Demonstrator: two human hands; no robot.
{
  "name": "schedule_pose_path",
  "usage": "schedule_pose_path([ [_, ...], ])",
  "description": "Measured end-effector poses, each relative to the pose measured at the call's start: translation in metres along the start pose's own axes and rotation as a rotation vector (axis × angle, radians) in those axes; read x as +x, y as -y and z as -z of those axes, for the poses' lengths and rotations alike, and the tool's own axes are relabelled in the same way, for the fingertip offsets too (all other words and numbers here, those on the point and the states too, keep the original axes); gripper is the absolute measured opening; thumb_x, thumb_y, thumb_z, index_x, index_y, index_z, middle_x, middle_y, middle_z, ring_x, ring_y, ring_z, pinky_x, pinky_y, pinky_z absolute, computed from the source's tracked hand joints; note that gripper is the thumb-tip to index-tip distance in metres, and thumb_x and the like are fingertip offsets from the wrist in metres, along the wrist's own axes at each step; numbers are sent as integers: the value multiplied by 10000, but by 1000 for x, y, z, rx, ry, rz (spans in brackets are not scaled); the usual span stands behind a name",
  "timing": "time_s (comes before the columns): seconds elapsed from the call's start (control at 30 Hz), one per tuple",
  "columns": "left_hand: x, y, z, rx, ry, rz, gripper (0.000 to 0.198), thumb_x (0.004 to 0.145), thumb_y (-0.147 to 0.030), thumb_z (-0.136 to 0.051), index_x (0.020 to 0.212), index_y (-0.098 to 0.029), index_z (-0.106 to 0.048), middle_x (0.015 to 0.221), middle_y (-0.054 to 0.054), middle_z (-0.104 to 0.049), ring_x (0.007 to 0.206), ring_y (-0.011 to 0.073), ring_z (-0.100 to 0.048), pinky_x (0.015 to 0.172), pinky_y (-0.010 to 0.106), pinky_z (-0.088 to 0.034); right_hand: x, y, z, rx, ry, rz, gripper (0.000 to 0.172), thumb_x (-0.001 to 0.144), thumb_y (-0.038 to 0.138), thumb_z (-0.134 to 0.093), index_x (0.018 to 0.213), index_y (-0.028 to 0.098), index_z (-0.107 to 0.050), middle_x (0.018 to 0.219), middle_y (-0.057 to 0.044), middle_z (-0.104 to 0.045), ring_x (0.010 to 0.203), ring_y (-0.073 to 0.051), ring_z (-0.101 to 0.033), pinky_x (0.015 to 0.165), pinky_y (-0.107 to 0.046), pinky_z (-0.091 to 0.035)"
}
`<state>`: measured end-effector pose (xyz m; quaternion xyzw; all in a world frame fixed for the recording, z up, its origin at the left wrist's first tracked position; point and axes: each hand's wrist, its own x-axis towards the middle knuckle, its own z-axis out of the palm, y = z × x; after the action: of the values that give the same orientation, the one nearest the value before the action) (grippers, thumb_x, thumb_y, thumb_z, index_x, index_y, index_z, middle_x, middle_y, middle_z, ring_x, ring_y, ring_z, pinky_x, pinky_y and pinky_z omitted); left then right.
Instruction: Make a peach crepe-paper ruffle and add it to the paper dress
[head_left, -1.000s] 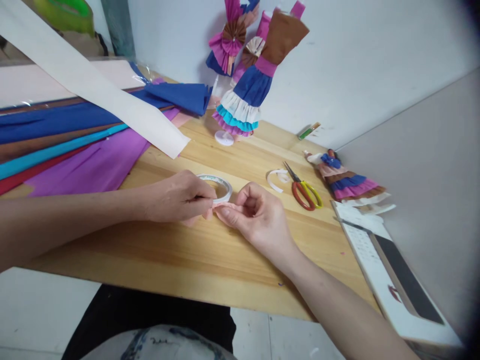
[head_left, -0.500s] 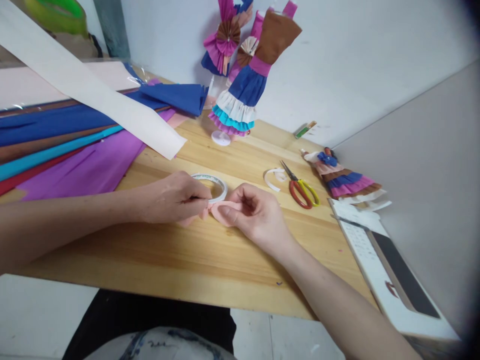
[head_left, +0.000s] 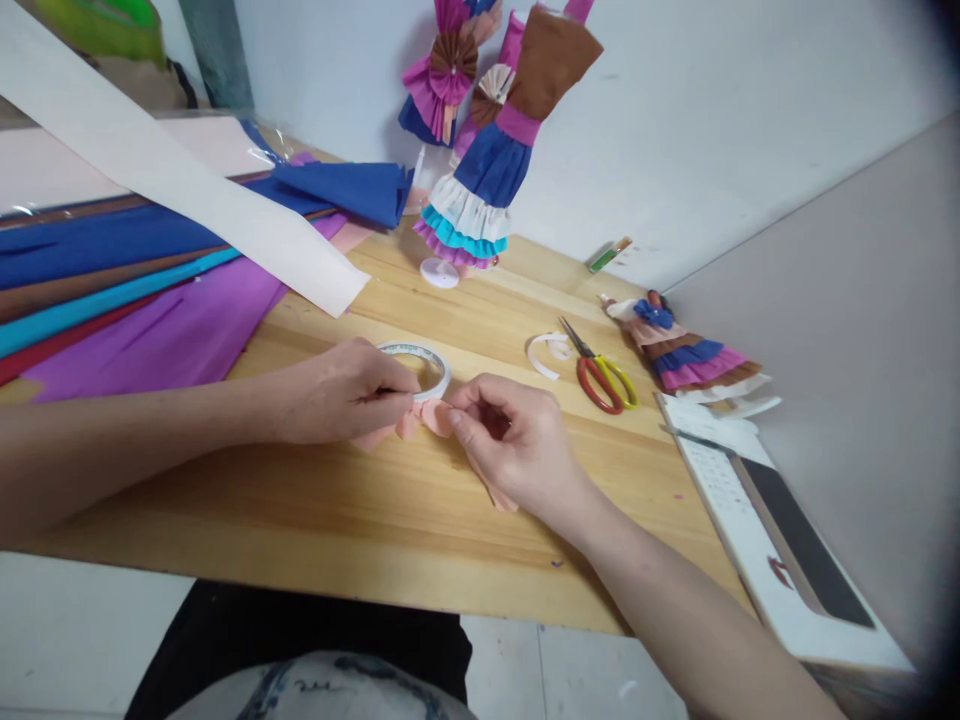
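Note:
A strip of pink crepe paper, gathered into small folds, stretches between my two hands low over the wooden table. My left hand is closed on its left part, fingers pressed together. With thumb and forefinger my right hand pinches the strip farther right, and a tail of it hangs below the palm. Right behind the strip lies a roll of double-sided tape, its near left rim partly hidden by my left hand. Whether the strip sticks to the tape I cannot tell.
Scissors and a curled white strip lie to the right. Coloured paper sheets and a long white strip cover the left. Paper-dressed dolls stand at the back; another lies near a white board.
My right hand has shifted slightly right and down along the pink strip. More of the folds now show between the hands, and a tail hangs beneath my right hand.

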<state>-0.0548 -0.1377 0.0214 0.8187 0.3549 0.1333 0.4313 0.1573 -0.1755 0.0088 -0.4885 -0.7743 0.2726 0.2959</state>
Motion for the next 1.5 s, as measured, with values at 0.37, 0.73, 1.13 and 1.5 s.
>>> schedule_pose_path([
  [0.37,1,-4,-1,37,-20,1,290,843,-193,-432,654,-165,-649,475,-38,-552,497,92,-527,517,180,-373,3,-6,9,-358,-16,187,162,811,61,-504,780,192,-595,800,-59,-636,725,-174,-590,648,-291,-441],
  [0.73,0,-2,-1,3,-23,-2,282,826,-178,-429,706,-161,-683,486,-37,-568,495,95,-540,507,179,-384,3,-1,9,-154,-113,160,145,739,65,-509,703,205,-521,633,17,-542,575,-122,-483,556,-260,-385],
  [1.13,1,-1,-1,19,-58,-27,262,828,-189,-436,671,-161,-644,501,-35,-578,500,91,-535,500,180,-374,3,0,-3,286,37,-159,235,815,354,-616,655,195,-547,564,31,-494,506,-89,-387,481,-238,-310],
  [1.5,0,3,-5,105,-132,-165,306,869,-169,-447,582,-163,-553,499,-37,-534,488,76,-481,521,203,-350,5,1,-5,583,79,-320,284,764,413,-712,668,186,-572,513,64,-476,433,-56,-341,423,-215,-271],
])
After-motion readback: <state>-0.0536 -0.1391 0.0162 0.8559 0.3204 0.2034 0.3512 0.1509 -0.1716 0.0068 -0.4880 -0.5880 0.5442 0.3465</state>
